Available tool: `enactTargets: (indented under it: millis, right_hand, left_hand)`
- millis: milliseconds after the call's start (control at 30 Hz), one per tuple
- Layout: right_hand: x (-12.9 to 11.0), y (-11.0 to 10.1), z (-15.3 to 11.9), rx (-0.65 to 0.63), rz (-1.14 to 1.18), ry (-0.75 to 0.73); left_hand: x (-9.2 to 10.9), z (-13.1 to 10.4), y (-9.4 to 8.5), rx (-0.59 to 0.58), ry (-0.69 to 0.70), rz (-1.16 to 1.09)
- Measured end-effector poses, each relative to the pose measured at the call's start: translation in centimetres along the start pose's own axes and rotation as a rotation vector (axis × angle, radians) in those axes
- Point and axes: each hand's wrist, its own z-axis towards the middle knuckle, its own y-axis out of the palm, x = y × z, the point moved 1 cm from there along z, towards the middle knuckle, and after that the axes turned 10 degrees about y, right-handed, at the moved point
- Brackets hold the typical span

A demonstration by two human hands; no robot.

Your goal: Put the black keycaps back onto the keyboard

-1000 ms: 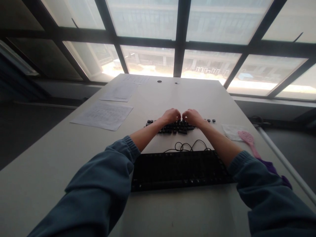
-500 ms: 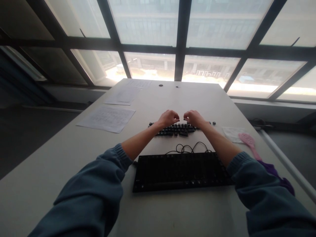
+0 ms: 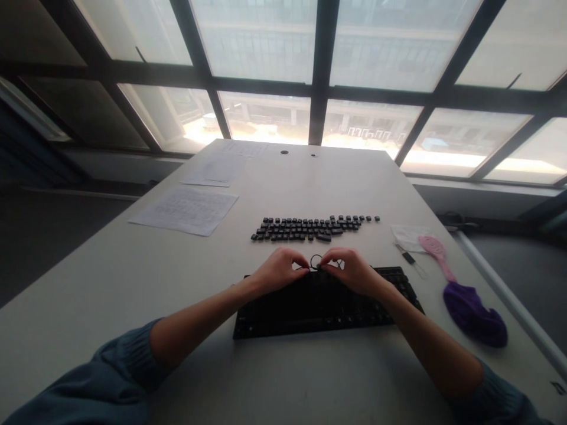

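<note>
My left hand [image 3: 283, 267] is closed in a pinch over the far edge of a black keyboard [image 3: 283, 319], with a small dark keycap at its fingertips. Close beside it, my right hand [image 3: 348, 268] pinches another small dark keycap. The keyboard lies flat before me, and its middle looks bare of keys, while keys show at its right end. Beyond the hands, loose black keycaps [image 3: 295, 229] are laid out in rows on the table. A thin black cable [image 3: 315, 257] loops behind the keyboard, partly hidden by my fingers.
On the right lie a pink hairbrush [image 3: 436, 254], a purple cloth [image 3: 473, 313], a white packet [image 3: 410, 235] and a small wire tool with a black middle [image 3: 408, 257]. Written paper sheets [image 3: 186, 209] rest on the left of the white table [image 3: 336, 183]. Windows stand behind.
Both hands have come back toward me, from over the rows of loose keycaps to the keyboard's far edge, still pinching. The keycap rows are now uncovered. My view has shifted slightly.
</note>
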Motion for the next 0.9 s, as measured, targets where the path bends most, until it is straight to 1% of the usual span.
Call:
enactTargets:
  millis: [167,267,400,567,667,767,900]
  right_hand:
    - [0.7,0.7,0.3,-0.049,-0.062,0.041]
    - [1.1,0.9,0.5,-0.060,-0.084,0.051]
    - [1.5,1.5,0.3,-0.076,-0.076,0.034]
    - [1.8,1.9,0.1,-0.054,-0.063,0.000]
    - [1.8,2.0,0.0,-0.053,-0.063,-0.014]
    - [1.9,2.2,-0.2,-0.046,-0.057,-0.030]
    - [2.0,2.5,-0.5,-0.006,-0.030,-0.050]
  left_hand:
    - [-0.7,0.7,1.0,-0.015,-0.048,-0.083]
    - [-0.8,0.7,1.3,-0.042,-0.046,-0.117]
    - [-1.0,0.6,1.3,-0.045,-0.049,-0.141]
    - [-1.0,0.6,1.1,-0.036,-0.058,-0.171]
    - [-0.6,0.6,1.2,-0.048,-0.040,-0.136]
    - [-0.3,0.5,1.4,-0.045,0.016,-0.035]
    - [-0.2,0.3,1.7,-0.041,0.090,0.068]
